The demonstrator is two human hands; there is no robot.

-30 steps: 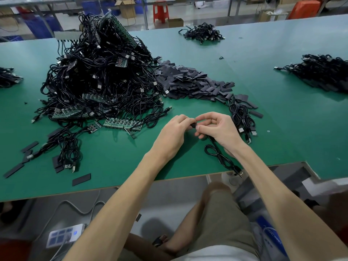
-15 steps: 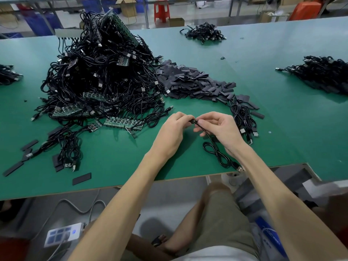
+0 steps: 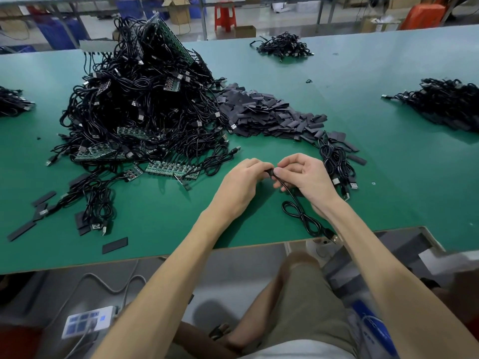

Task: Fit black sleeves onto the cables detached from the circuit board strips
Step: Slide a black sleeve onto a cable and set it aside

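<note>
1. Green table point(image 3: 388, 177) fills the head view, with a workshop floor, boxes and a red stool point(image 3: 225, 15) behind its far edge.
2. On the left part of the table stands a tall heap of black cables point(image 3: 140, 104), still tangled with green circuit board strips point(image 3: 171, 170); some strips lie flat at the heap's near foot, others jut up at its top.
3. Just to the right of the heap, touching it, spreads a pile of flat black sleeves point(image 3: 269, 112); a few loose sleeves lie on the near left, one single sleeve point(image 3: 114, 245) close to the front edge.
4. Both hands meet over the near middle of the table; the left hand point(image 3: 241, 182) has its fingers curled and pinches the end of one cable point(image 3: 298, 208); the right hand point(image 3: 305, 177) pinches the same end with thumb and forefinger, fingertips of the two hands almost touching.
5. That cable runs from the pinch down under the right wrist in loose loops on the table; its plug point(image 3: 333, 235) lies at the front edge.
6. Whether a sleeve sits on the pinched end cannot be told; only a short dark bit shows between the fingertips.
7. A small coiled bundle point(image 3: 337, 161) lies just right of the right hand; separate cable piles rest at the far middle point(image 3: 283, 46), far right point(image 3: 445, 102) and left edge point(image 3: 13, 102).
</note>
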